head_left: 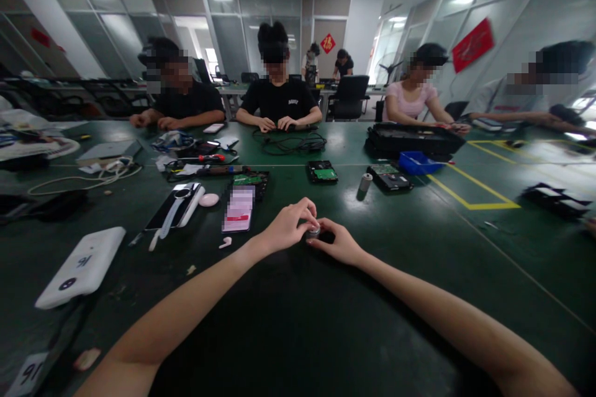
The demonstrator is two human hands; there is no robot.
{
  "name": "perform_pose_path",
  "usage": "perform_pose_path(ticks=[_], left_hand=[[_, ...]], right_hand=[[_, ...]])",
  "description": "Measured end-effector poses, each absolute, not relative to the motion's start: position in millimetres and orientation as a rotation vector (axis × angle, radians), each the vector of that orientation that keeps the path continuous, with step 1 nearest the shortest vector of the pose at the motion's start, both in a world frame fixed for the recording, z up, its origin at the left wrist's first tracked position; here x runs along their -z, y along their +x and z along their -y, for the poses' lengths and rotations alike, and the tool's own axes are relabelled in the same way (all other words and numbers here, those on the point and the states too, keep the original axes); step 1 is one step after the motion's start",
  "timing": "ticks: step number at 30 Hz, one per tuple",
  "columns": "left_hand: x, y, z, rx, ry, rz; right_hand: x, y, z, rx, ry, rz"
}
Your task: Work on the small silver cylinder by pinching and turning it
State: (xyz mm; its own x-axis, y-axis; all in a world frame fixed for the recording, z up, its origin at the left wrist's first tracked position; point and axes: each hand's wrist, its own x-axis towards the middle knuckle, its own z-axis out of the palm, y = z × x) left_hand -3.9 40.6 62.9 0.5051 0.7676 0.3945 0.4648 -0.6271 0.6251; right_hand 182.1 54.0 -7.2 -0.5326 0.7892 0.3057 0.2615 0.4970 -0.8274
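Observation:
A small silver metal cylinder (313, 233) is between my two hands on the green table top (279, 335), straight ahead of me. My left hand (294, 223) reaches over it, thumb and fingertips pinched at its top. Curled fingers of my right hand (339, 242) close on its side from the right. Part of the cylinder is hidden behind the fingers. A similar silver cylinder (365, 182) stands upright a little farther off to the right. Near it lies a hard drive (391, 177) with a green circuit board, and another hard drive (322, 172) lies beyond my hands.
To the left are a lit phone (239, 211), an earbud (225, 242), a watch (179, 198) and a white device (81, 268). A blue tray (421, 163) and a black case (414, 139) stand at back right. Several people sit across the table.

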Motion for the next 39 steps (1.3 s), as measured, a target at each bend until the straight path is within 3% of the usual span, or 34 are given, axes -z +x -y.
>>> perform_pose_path(ticks=[32,39], left_hand=[[-55,0,-38,-1.061,2.129,-1.075],[-18,-1,-33,-1.067,1.999,-1.033]], right_hand=[[4,183,-52,-0.946,-0.859,2.052],[2,189,-58,-1.103,-0.67,1.9]])
